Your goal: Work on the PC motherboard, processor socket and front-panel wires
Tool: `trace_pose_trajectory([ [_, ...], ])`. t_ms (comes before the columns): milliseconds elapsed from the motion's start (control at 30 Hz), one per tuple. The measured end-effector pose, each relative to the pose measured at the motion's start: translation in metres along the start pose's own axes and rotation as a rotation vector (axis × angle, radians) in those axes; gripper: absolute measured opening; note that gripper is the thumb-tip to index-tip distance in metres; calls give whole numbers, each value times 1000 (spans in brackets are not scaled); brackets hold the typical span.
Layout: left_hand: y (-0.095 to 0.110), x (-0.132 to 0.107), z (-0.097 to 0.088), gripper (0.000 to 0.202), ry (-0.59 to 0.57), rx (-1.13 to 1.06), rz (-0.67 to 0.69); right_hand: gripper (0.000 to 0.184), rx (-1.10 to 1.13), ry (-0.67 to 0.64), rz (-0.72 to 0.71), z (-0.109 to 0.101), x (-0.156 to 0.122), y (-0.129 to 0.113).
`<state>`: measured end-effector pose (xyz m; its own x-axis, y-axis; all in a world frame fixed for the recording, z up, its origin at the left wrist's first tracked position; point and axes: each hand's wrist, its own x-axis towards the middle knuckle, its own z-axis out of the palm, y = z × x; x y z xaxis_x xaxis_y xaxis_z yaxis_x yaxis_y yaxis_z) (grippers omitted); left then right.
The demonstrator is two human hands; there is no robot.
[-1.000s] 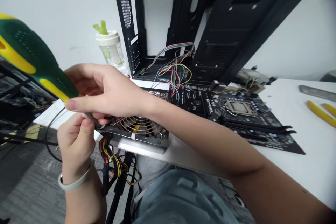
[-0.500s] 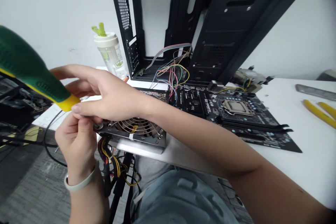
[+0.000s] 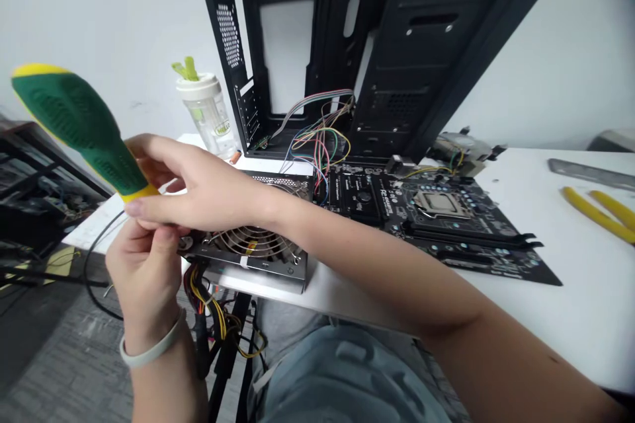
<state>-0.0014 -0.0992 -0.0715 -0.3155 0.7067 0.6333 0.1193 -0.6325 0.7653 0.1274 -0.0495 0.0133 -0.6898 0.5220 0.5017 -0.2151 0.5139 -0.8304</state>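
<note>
A green and yellow screwdriver (image 3: 89,125) leans up to the left, its handle end in the air. My right hand (image 3: 193,185) reaches across from the right, thumb and fingers closed about the yellow collar of its handle. Just below, my left hand (image 3: 143,271), with a pale band at the wrist, is closed with thumb against fingers, touching my right hand. The screwdriver's shaft and tip, and whatever my left fingers hold, are hidden. Both hands are at the left corner of a power supply (image 3: 268,264) with a round wire fan grille, lying at the table's front edge.
Behind stands an open black computer case (image 3: 342,46) with loose thin wires (image 3: 322,139). A motherboard (image 3: 446,231) lies to the right, yellow-handled pliers (image 3: 595,211) farther right. A clear bottle (image 3: 208,112) stands left of the case. Bundled cables (image 3: 213,304) hang off the front edge.
The screwdriver's handle has swung to a steeper angle, its far end now in view. Both hands stay together at the power supply's corner. The view has shifted slightly.
</note>
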Motion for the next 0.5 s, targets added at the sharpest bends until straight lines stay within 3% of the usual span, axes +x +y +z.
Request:
trace_pose_trajectory([
  [100, 2, 1, -2, 28, -102, -110, 15, 40, 153, -58, 71, 3, 0, 1],
  [200, 2, 1, -1, 26, -128, -122, 20, 48, 145, -49, 87, 4, 1, 3],
  [400, -6, -4, 5, 32, 54, -16, 64, 34, -170, 96, -2, 0, 0, 3],
  [500, -6, -3, 4, 20, 76, -9, 56, 28, -196, 109, 4, 0, -3, 0],
])
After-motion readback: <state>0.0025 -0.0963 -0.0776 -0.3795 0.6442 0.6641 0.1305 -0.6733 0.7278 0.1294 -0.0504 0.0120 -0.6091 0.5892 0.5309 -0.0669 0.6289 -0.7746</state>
